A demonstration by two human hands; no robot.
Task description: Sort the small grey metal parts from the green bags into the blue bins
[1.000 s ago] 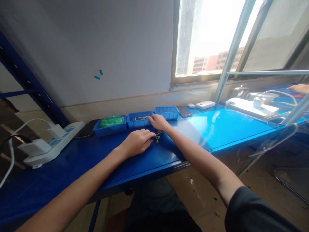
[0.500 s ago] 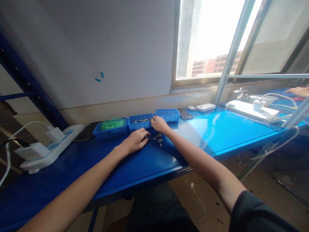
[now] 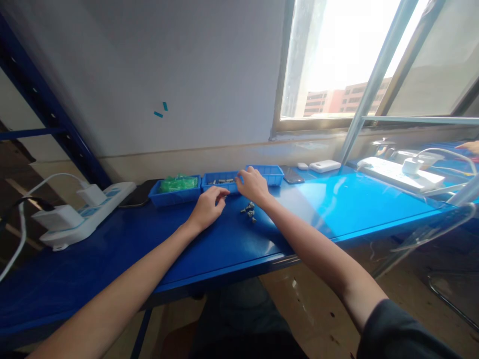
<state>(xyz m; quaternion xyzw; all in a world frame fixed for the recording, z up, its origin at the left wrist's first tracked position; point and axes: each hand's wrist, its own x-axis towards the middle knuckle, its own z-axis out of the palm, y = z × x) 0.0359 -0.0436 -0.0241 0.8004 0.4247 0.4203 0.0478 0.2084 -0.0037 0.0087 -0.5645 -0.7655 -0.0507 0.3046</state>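
My left hand (image 3: 207, 206) rests on the blue table (image 3: 337, 199) just in front of the middle blue tray (image 3: 219, 182), fingers curled and pinched toward a small part I cannot make out. My right hand (image 3: 253, 184) reaches over the right end of that tray, fingers bent down at its rim. The tray holds several small grey metal parts. A little pile of grey metal parts (image 3: 249, 212) lies on the table just below my right hand. A left tray (image 3: 174, 191) holds green plastic bags, and the right tray (image 3: 270, 174) stands behind my right hand.
A white power strip (image 3: 82, 217) with plugged chargers and cables lies at the left, with a dark phone (image 3: 140, 195) behind it. Another phone (image 3: 293, 175) and a white power bank (image 3: 325, 166) lie near the window. A second power strip (image 3: 400, 172) and someone's hand (image 3: 472, 146) sit far right.
My left hand has lifted off the loose parts and moved up toward the middle tray. My right hand has stayed at the tray's right end. The view shifted slightly right.
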